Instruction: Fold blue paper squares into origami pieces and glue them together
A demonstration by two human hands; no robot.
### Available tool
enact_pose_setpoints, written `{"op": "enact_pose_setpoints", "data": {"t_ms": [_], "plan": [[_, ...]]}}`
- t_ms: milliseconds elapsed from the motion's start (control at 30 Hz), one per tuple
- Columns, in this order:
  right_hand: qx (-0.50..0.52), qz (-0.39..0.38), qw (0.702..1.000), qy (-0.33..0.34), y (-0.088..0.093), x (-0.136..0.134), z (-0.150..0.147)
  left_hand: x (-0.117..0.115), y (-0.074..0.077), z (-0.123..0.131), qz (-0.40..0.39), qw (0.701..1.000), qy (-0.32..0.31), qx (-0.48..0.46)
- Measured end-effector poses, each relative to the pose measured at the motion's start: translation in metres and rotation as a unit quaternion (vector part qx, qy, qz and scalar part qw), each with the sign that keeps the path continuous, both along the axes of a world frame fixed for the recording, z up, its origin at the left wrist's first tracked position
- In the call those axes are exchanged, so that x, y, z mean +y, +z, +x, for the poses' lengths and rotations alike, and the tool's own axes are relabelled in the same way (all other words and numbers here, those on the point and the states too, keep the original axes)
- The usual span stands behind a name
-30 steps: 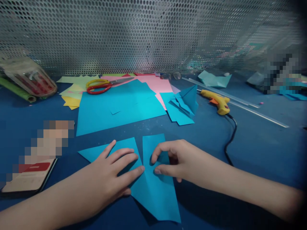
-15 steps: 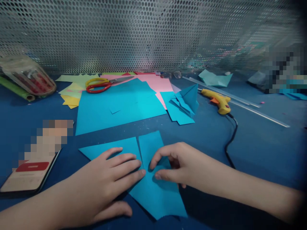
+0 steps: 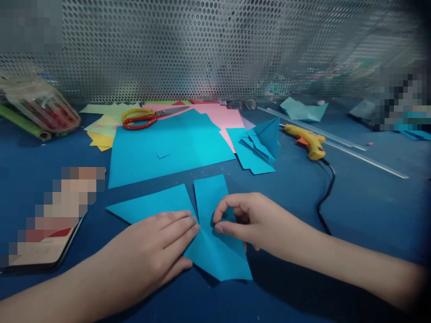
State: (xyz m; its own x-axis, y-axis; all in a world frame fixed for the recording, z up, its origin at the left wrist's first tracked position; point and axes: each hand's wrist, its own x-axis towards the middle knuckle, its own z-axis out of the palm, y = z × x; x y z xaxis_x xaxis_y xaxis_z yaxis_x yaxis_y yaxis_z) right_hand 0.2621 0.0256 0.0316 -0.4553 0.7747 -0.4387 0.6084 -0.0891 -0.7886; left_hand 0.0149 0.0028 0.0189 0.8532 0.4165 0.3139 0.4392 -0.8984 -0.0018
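A folded teal paper [image 3: 208,197] lies on the blue table in front of me, with two flaps meeting along a centre line. My left hand [image 3: 158,251] lies flat on its left flap, fingers stretched out and close together, fingertips at the centre fold. My right hand [image 3: 256,222] is curled on the right flap, thumb and forefinger pinched against the paper near the fold.
A large teal sheet [image 3: 168,150], pink paper [image 3: 225,119], yellow sheets [image 3: 101,130] and red-yellow scissors [image 3: 141,119] lie behind. Folded teal pieces [image 3: 257,146], a yellow glue gun [image 3: 308,142] with black cord [image 3: 325,197], a phone [image 3: 43,246] at left, a perforated metal wall [image 3: 202,45].
The folded paper has slid and turned a little away from me under both hands. My left fingers have closed together and now lie flatter on the left flap.
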Motion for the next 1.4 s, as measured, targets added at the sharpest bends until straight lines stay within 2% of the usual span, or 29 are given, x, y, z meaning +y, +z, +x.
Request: {"op": "enact_pose_setpoints", "data": {"t_ms": [400,700,1033,1400], "plan": [[0.005,-0.031,0.999,0.009,-0.001,0.001,0.002,0.005,0.002,0.0,-0.024,1.0,-0.013,0.006],[-0.038,-0.067,0.997,0.009,0.015,0.005,-0.001,0.007,0.004,-0.004,-0.061,0.997,-0.024,0.051],[-0.002,-0.106,0.994,0.038,0.005,0.003,0.007,-0.005,0.005,-0.006,-0.026,0.996,-0.053,0.067],[-0.006,-0.115,0.992,0.049,0.006,0.003,0.01,-0.007,0.007,-0.003,-0.052,0.993,-0.042,0.095]]}}
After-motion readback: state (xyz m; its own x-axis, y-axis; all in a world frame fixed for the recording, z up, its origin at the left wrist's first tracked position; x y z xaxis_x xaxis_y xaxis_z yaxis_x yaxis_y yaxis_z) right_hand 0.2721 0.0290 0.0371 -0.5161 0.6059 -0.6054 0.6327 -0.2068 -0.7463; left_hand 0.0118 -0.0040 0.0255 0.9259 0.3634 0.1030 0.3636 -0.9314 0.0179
